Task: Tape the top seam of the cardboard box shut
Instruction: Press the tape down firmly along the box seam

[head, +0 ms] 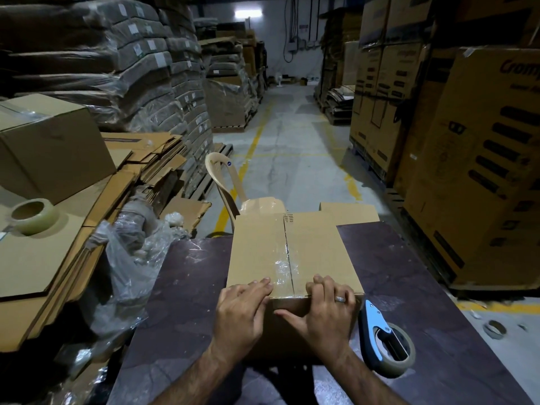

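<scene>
A brown cardboard box (315, 247) stands on a dark table (409, 273) in front of me. Clear tape (282, 267) runs along its top centre seam and wrinkles near the front edge. My left hand (242, 308) lies flat on the box's near left corner, fingers pressing beside the tape. My right hand (327, 308) rests over the near right edge, fingers on top and thumb on the front face. A blue tape dispenser (385, 340) with a tape roll lies on the table just right of the box, untouched.
A spare tape roll (33, 214) sits on flattened cardboard (43, 264) at left, near a closed box (52, 147). Crumpled plastic wrap (131, 258) hangs by the table's left edge. A plastic chair (225, 182) stands beyond the box. Stacked cartons (473, 159) line the aisle's right side.
</scene>
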{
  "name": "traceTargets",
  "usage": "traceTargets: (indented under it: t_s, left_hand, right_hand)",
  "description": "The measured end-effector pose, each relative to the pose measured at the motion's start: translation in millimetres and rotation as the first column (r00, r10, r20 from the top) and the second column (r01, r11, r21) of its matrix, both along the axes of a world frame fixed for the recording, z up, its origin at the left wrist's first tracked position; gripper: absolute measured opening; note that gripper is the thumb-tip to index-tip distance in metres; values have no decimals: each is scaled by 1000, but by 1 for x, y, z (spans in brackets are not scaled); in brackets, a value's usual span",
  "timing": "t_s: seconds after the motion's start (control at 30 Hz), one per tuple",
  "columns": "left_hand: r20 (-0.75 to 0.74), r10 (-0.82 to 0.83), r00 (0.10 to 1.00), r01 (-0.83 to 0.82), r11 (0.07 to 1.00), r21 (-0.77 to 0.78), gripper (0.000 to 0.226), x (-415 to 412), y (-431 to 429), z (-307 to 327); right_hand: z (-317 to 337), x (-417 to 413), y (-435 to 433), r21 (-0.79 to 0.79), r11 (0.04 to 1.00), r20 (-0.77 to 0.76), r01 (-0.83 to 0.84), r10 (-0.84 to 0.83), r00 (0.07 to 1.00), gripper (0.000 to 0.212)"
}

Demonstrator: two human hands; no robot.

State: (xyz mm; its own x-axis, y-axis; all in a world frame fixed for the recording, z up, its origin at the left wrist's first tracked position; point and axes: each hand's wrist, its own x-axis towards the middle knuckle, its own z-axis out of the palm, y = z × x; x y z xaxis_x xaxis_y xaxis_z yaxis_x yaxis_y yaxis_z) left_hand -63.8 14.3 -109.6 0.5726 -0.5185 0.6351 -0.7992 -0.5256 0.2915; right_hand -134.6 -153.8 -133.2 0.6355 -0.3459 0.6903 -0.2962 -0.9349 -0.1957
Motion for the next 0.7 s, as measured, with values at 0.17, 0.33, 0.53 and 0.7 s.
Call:
traceTargets:
  t_s: [0.17, 0.33, 0.53, 0.7]
  left_hand:
    - [7, 3, 1000, -3, 1000, 6, 30, 0, 0, -3]
    - [25, 6, 1000, -7, 1000, 17, 30, -3, -1, -4]
    - [35, 2, 999, -2, 1000, 22, 32, -2, 1, -3]
    - [38, -1, 999, 1, 1000, -6, 31, -2, 0, -6]
  right_hand:
    - [-17, -4, -8, -87, 993, -103, -84, 75, 992, 97]
    - [-20, -6, -11, -88, 988, -136, -125, 113, 984, 107]
    - [-15, -13, -20, -145, 966, -153, -212, 190, 970, 102]
    - [-11, -17, -27, -171, 952, -136, -253, 231, 963, 91]
